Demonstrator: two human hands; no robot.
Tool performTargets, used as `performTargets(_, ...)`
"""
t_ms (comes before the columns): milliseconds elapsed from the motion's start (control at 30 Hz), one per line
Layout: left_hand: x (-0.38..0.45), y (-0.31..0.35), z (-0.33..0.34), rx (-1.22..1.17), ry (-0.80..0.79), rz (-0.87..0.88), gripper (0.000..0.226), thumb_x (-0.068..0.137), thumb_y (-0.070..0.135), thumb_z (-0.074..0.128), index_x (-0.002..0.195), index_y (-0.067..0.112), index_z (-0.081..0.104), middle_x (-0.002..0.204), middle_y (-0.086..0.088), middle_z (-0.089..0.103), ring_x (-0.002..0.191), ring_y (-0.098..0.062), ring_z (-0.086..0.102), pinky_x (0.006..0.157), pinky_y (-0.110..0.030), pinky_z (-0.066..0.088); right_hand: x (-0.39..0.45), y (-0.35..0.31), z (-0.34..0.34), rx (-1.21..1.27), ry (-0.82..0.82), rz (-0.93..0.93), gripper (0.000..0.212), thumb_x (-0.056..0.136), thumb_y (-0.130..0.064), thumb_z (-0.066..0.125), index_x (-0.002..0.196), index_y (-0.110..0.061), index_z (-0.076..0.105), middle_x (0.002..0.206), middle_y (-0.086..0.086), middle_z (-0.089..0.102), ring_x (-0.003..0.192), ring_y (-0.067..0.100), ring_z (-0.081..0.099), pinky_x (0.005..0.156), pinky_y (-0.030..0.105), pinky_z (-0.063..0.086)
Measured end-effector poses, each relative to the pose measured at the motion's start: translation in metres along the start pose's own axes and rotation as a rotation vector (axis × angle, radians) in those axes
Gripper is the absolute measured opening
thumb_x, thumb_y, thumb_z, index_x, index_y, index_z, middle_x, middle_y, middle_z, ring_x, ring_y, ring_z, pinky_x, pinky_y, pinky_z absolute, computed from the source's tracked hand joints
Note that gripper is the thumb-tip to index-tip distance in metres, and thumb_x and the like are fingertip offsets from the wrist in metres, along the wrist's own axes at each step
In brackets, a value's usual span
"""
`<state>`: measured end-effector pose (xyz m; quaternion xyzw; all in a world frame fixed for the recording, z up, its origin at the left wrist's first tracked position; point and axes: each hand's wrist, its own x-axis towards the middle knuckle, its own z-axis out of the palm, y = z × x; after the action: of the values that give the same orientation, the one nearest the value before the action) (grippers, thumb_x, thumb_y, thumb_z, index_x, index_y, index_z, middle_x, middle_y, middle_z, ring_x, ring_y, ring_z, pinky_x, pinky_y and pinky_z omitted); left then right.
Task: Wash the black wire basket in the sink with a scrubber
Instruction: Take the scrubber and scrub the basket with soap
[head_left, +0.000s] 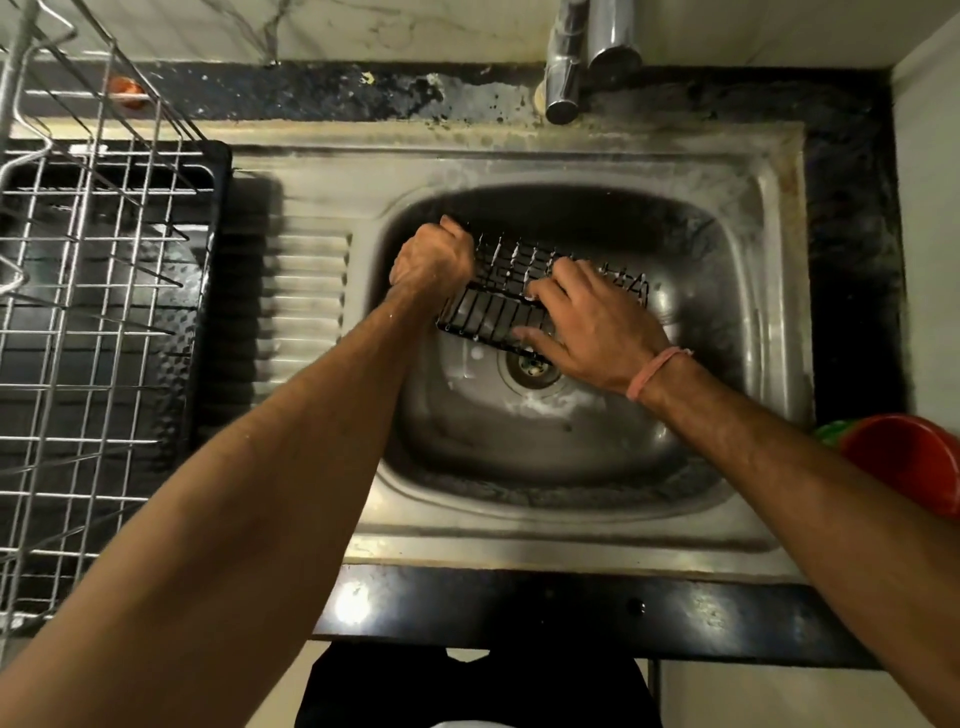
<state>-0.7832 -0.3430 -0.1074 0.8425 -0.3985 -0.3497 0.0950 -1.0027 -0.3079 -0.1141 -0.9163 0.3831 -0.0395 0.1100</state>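
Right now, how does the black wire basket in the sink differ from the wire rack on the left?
The black wire basket is dark and small; the wire rack is silvery and much larger. The basket is gripped by the left hand over the sink; the rack stands untouched. Both are wire grids.

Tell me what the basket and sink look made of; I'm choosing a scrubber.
Basket: thin metal wire, it seems, with a black coating, probably paint or plastic. Sink: stainless steel by its look, dull grey sheen with soft reflections, stained along the rim.
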Motion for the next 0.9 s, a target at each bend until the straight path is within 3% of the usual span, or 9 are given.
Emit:
performTargets(133,-0.002,0.000,-0.004,-0.037,0.001,0.015,0.071,0.112,0.062,0.030,0.141,0.008,0.065,0.141,-0.021,0.066,0.133,-0.040,0.060,0.111,-0.045,0.045,0.002,0.000,0.003,0.065,0.007,0.093,0.029,0.100,-0.002,0.053,0.128,-0.011,0.055,0.115,0.005,0.043,0.096,0.013,0.046,0.079,0.032,0.056)
performTargets(200,-0.013,-0.009,0.002,-0.244,-0.020,0.039,0.082,0.105,0.077,0.024,0.151,0.020,0.060,0.153,-0.015,0.059,0.144,-0.035,0.052,0.122,-0.048,0.037,-0.001,0.004,0.004,0.183,0.044,0.171,0.029,0.101,-0.002,0.054,0.128,-0.012,0.057,0.115,0.000,0.040,0.094,0.007,0.044,0.081,0.022,0.054)
performTargets(300,-0.039,-0.029,0.025,-0.583,-0.037,0.044,0.087,0.100,0.085,0.021,0.169,0.033,0.027,0.179,-0.008,0.015,0.165,-0.029,0.009,0.130,-0.057,0.005,-0.007,0.010,0.005,0.303,0.113,0.285,0.023,0.105,-0.011,0.062,0.128,-0.012,0.060,0.114,-0.007,0.035,0.087,-0.001,0.040,0.072,0.002,0.042)
performTargets(400,-0.057,-0.043,0.052,-0.671,-0.122,-0.064,0.116,0.093,0.082,0.055,0.173,0.019,-0.001,0.180,-0.009,-0.009,0.165,-0.026,-0.002,0.131,-0.049,0.003,-0.012,0.012,0.008,0.407,0.106,0.337,0.027,0.110,-0.031,0.054,0.127,-0.011,0.061,0.113,-0.004,0.040,0.086,0.005,0.045,0.067,0.004,0.038)
performTargets(467,-0.062,-0.055,0.070,-0.621,-0.081,-0.087,0.114,0.093,0.048,0.082,0.171,0.010,0.009,0.178,-0.019,0.008,0.163,-0.028,0.013,0.133,-0.040,0.009,-0.018,0.012,0.015,0.542,0.101,0.413,0.028,0.111,-0.036,0.051,0.122,-0.012,0.061,0.114,-0.002,0.045,0.090,0.006,0.049,0.075,0.007,0.040)
performTargets(567,-0.062,-0.075,0.090,-0.632,-0.026,-0.140,0.045,0.086,0.023,0.080,0.128,0.024,0.066,0.125,-0.002,0.074,0.121,-0.024,0.071,0.106,-0.047,0.059,-0.030,0.005,0.032,0.847,0.135,0.648,0.025,0.111,-0.038,0.051,0.119,-0.018,0.061,0.121,0.000,0.055,0.104,0.009,0.058,0.089,0.018,0.050)
performTargets(633,-0.061,-0.082,0.096,-0.550,-0.043,-0.084,0.023,0.086,0.023,0.075,0.109,0.027,0.074,0.100,0.010,0.078,0.097,-0.014,0.077,0.090,-0.043,0.066,-0.039,-0.002,0.047,1.030,0.161,0.835,0.024,0.110,-0.037,0.052,0.122,-0.019,0.061,0.125,0.001,0.060,0.111,0.013,0.062,0.091,0.026,0.056)
performTargets(733,-0.058,-0.082,0.096,-0.431,-0.030,0.015,0.021,0.097,0.008,0.068,0.102,0.028,0.074,0.094,0.009,0.077,0.087,-0.011,0.076,0.084,-0.041,0.067,-0.051,-0.010,0.067,1.177,0.169,1.048,0.022,0.110,-0.036,0.052,0.124,-0.022,0.061,0.118,-0.006,0.063,0.108,0.016,0.063,0.089,0.038,0.061)
performTargets(900,-0.059,-0.072,0.092,-0.363,-0.015,0.080,0.023,0.101,0.002,0.063,0.098,0.023,0.073,0.093,0.005,0.075,0.085,-0.012,0.073,0.079,-0.037,0.067,-0.047,-0.008,0.079,1.266,0.196,1.160,0.013,0.108,-0.033,0.055,0.119,-0.026,0.059,0.134,-0.003,0.059,0.121,0.016,0.058,0.085,0.033,0.050)
